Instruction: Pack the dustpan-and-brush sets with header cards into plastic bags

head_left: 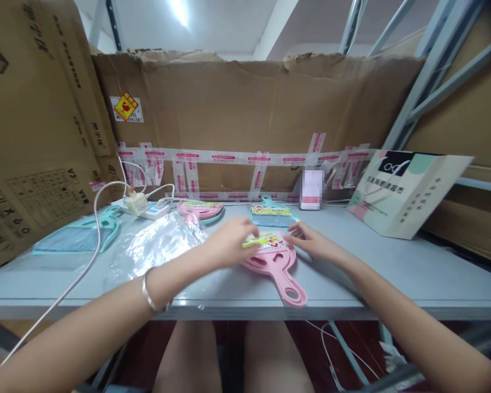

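A pink mini dustpan [270, 262] lies on the grey tabletop with its handle pointing toward me. Across its far part runs a printed yellow and white label [272, 240]. My left hand [231, 243] is at the dustpan's left side, its thumb and fingers closed on the label's yellow-green edge. At the right side, my right hand [311, 243] has its fingers loosely bent and apart, the tips by the dustpan's edge; whether they press on it is hard to see. Just behind lies a teal dustpan set [272, 213] with a yellow label and blue-grey bristles.
Crumpled clear plastic [159, 245] lies left of my left hand. Beyond it are stacked pink and teal dustpans [200, 210], a power strip [147, 209] with white cables and another teal dustpan [82, 232]. A phone [312, 188] leans on the cardboard behind; a paper bag [405, 194] stands right.
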Motion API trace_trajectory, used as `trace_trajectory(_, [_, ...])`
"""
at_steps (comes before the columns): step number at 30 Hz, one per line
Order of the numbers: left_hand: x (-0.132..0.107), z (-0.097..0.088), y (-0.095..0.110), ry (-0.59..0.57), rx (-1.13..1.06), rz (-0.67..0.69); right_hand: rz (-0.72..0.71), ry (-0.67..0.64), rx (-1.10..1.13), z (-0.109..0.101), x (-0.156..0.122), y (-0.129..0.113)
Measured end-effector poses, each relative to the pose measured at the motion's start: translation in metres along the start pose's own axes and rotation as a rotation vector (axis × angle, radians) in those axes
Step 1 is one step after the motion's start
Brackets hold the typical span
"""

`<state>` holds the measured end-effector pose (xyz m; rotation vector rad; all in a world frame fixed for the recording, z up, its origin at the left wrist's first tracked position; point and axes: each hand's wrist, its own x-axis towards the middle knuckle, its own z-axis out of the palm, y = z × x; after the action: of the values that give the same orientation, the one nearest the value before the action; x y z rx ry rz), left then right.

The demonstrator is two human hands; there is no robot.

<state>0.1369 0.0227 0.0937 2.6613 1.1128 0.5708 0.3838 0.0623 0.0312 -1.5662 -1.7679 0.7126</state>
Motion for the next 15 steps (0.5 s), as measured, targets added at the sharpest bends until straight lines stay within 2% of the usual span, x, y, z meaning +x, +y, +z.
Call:
trace_trajectory(2, [-0.02,0.009,0.027,-0.12,0.08,0.312,0.021,-0.049,0.01,0.003,0.004,0.003])
trace_trajectory(4, [-0.036,0.026,0.049,-0.102,0.288,0.487,0.023,-0.095,0.031,0.006,0.005,0.003])
trace_trajectory(7, [-0.045,0.054,0.067,0.098,0.473,0.529,0.025,-0.133,0.043,0.009,0.005,-0.002])
trace_trajectory(10, [-0.04,0.069,0.067,0.281,0.507,0.578,0.045,-0.167,0.061,0.008,0.001,-0.005])
trace_trajectory(12, [-0.037,0.068,0.064,0.363,0.498,0.648,0.059,-0.141,0.066,0.004,-0.002,-0.005])
trace_trajectory(15, [-0.042,0.057,0.058,0.439,0.469,0.738,0.098,-0.008,0.081,-0.009,-0.003,-0.003])
